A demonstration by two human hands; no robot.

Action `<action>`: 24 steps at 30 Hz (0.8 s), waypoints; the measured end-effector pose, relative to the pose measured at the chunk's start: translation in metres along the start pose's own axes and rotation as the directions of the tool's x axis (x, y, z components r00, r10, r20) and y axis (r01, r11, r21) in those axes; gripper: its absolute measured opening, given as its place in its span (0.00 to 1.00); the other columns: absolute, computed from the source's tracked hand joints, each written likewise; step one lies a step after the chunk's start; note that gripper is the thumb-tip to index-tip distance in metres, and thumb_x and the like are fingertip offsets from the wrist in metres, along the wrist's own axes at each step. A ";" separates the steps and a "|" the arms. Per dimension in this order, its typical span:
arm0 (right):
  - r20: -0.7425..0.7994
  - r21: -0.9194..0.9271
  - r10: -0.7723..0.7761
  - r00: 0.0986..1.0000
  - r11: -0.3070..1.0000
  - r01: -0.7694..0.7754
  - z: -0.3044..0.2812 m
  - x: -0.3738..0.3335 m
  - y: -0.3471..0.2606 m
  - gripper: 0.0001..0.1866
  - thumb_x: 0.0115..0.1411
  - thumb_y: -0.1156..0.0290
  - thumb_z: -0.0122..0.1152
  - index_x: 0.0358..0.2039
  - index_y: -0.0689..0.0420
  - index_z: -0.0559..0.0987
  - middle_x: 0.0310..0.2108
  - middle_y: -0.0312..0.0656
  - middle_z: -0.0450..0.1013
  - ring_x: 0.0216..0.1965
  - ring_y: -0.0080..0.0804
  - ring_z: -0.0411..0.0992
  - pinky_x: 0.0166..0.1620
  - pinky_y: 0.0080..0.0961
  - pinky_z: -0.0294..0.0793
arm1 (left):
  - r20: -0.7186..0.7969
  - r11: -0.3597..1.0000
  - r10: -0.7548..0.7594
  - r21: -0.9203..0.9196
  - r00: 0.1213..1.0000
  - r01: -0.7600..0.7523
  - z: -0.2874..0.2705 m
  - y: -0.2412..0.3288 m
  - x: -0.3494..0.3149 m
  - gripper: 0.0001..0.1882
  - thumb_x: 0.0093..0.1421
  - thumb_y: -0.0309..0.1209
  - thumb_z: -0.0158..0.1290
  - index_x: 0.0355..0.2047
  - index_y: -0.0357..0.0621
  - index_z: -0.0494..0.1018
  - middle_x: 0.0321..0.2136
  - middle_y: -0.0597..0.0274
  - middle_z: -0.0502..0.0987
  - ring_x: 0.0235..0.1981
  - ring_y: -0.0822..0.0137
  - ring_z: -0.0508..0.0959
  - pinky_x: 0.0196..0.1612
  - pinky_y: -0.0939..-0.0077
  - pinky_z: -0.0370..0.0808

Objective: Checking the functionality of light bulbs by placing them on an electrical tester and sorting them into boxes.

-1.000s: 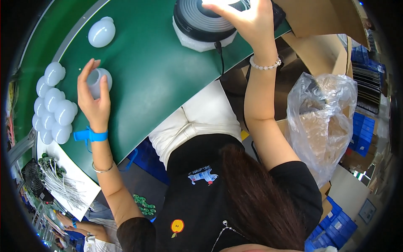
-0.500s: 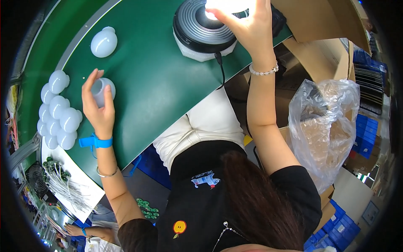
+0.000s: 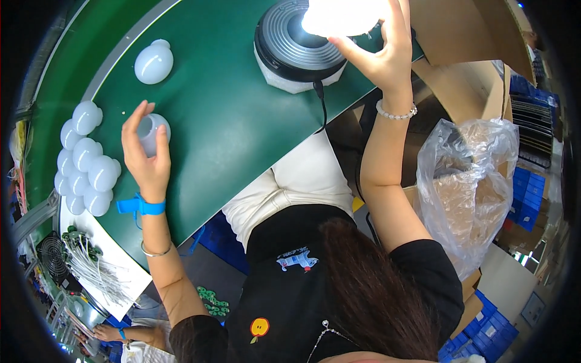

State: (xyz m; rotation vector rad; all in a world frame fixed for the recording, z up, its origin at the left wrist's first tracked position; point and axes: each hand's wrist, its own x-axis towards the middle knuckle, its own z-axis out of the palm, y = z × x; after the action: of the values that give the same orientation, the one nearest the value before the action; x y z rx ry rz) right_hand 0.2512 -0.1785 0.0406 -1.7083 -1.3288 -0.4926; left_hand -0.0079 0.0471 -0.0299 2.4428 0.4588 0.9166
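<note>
My left hand (image 3: pixel 145 154) is curled round a milky-white bulb cover (image 3: pixel 158 132), its round opening facing up to the left, over the green table. At the top, my right hand (image 3: pixel 387 57) grips a brightly lit bulb (image 3: pixel 345 17) between thumb and fingers. Glare hides the bulb's outline, and the frame cuts off its top. Just below and left of it sits a round black device (image 3: pixel 296 48) with silver concentric rings, on a white foam block (image 3: pixel 290 83). Another white bulb cover (image 3: pixel 154 65) lies beyond my left hand.
Several white bulb covers (image 3: pixel 88 154) cluster at the table's left edge. A black cable (image 3: pixel 323 109) runs from the device over the near edge. Cardboard boxes (image 3: pixel 463 91) and a clear plastic bag (image 3: pixel 466 187) stand at right. Wired parts (image 3: pixel 91 260) lie lower left, near another person's hand (image 3: pixel 108 333).
My right hand has shifted right and slightly down with the lit bulb, and more of the glow shows. My left hand keeps nearly the same place and hold.
</note>
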 end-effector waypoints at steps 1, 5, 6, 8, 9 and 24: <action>0.001 0.064 0.043 0.999 0.997 -0.043 -0.001 0.001 -0.002 0.25 0.40 0.72 0.70 0.40 0.63 0.74 0.39 0.47 0.66 0.42 0.39 0.66 0.43 0.30 0.67 | 0.007 1.000 -0.002 -0.002 1.000 0.002 0.000 0.001 0.001 0.22 0.54 0.21 0.53 0.51 0.40 0.68 0.44 0.53 0.75 0.45 0.57 0.74 0.50 0.67 0.69; 0.046 0.000 0.047 0.998 0.999 -0.047 0.000 0.016 -0.014 0.27 0.43 0.68 0.72 0.43 0.64 0.73 0.42 0.49 0.68 0.43 0.42 0.67 0.47 0.33 0.68 | 0.013 1.000 0.019 -0.016 1.000 -0.018 0.002 0.001 0.003 0.22 0.54 0.21 0.53 0.51 0.40 0.68 0.44 0.54 0.75 0.45 0.57 0.74 0.50 0.67 0.69; 0.045 0.002 0.045 0.998 0.999 -0.045 0.007 0.019 -0.012 0.27 0.43 0.68 0.72 0.43 0.64 0.73 0.42 0.49 0.68 0.43 0.42 0.67 0.47 0.33 0.68 | 0.010 1.000 0.024 -0.003 1.000 -0.024 0.003 0.000 0.001 0.22 0.54 0.21 0.53 0.51 0.40 0.68 0.44 0.54 0.75 0.45 0.57 0.74 0.50 0.67 0.69; -0.067 0.082 0.003 0.998 0.997 0.002 0.020 0.023 -0.010 0.28 0.44 0.67 0.72 0.44 0.64 0.73 0.41 0.50 0.69 0.45 0.44 0.68 0.51 0.34 0.67 | 0.005 1.000 0.028 0.012 1.000 -0.028 0.001 -0.003 -0.002 0.22 0.55 0.21 0.53 0.51 0.40 0.68 0.44 0.54 0.75 0.45 0.57 0.74 0.50 0.67 0.69; -0.027 -0.019 -0.019 0.999 1.000 0.018 0.023 0.022 -0.008 0.31 0.44 0.67 0.71 0.48 0.65 0.71 0.45 0.51 0.70 0.49 0.46 0.67 0.55 0.35 0.65 | 0.016 1.000 0.012 0.014 1.000 -0.012 -0.001 -0.005 -0.005 0.22 0.55 0.21 0.52 0.52 0.40 0.67 0.45 0.53 0.74 0.47 0.58 0.73 0.51 0.67 0.68; 0.045 0.020 0.075 0.996 0.997 -0.076 -0.007 0.011 -0.028 0.33 0.46 0.71 0.68 0.53 0.65 0.67 0.54 0.52 0.66 0.55 0.44 0.63 0.58 0.35 0.58 | 0.015 0.999 0.053 0.013 0.998 -0.053 0.003 0.001 0.003 0.22 0.54 0.21 0.53 0.51 0.40 0.68 0.43 0.54 0.75 0.45 0.56 0.73 0.50 0.66 0.68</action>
State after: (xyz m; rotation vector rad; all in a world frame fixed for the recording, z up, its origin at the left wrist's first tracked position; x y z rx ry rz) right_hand 0.2303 -0.1771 0.0638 -1.7536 -1.2911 -0.3972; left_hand -0.0034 0.0467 -0.0295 2.4825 0.3979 0.9188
